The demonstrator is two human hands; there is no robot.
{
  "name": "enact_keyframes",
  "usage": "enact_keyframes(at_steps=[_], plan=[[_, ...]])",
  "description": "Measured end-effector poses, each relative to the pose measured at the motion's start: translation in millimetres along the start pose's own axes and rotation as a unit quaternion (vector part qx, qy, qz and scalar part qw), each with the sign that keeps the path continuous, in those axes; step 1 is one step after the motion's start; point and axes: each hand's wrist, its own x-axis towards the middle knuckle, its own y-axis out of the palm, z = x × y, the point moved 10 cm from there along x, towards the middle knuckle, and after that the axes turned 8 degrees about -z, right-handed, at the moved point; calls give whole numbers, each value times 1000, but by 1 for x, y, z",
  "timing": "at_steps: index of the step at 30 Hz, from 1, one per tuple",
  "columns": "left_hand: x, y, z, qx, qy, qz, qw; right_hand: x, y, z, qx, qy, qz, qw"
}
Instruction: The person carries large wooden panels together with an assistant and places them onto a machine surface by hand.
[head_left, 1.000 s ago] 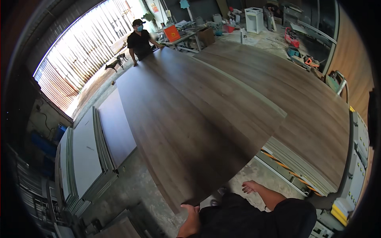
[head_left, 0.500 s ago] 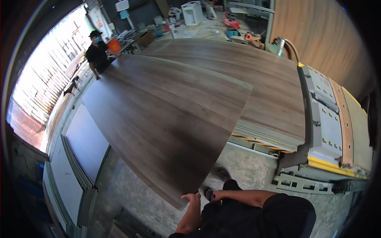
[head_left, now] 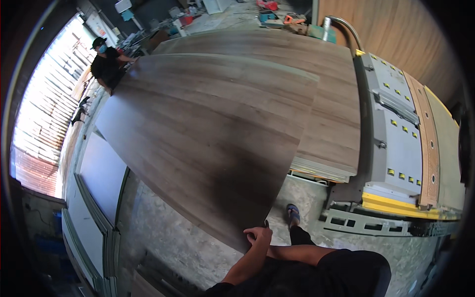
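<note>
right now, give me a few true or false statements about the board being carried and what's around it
1. A hand grips the near corner of the large wood-grain panel. True.
2. A co-worker stands at the panel's far end. True.
3. The panel lies flat on the floor. False: it is held up, above the concrete floor.
4. The stack of boards is to the panel's left. False: it is to its right, beside the grey machine.
5. Both hands show clearly. False: only one is distinct.

Concrete floor (head_left: 188, 237) under stacked wood-grain boards (head_left: 331, 123) (perhaps on battens)
</note>
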Motion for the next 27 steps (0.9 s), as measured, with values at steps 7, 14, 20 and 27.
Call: enact_keyframes(at_steps=[7, 14, 20, 27], plan=[[-64, 124, 213, 239, -158, 153, 946, -63, -195, -34, 173, 24, -226, 958], [-165, 192, 195, 657, 70, 365, 656, -152, -392, -34, 135, 38, -596, 791], [-37, 108, -46, 743, 299, 151, 580, -209, -469, 18, -109, 119, -742, 651], [-31, -7, -260, 844, 106, -178, 495, -212, -477, 12, -95, 231, -724, 643]])
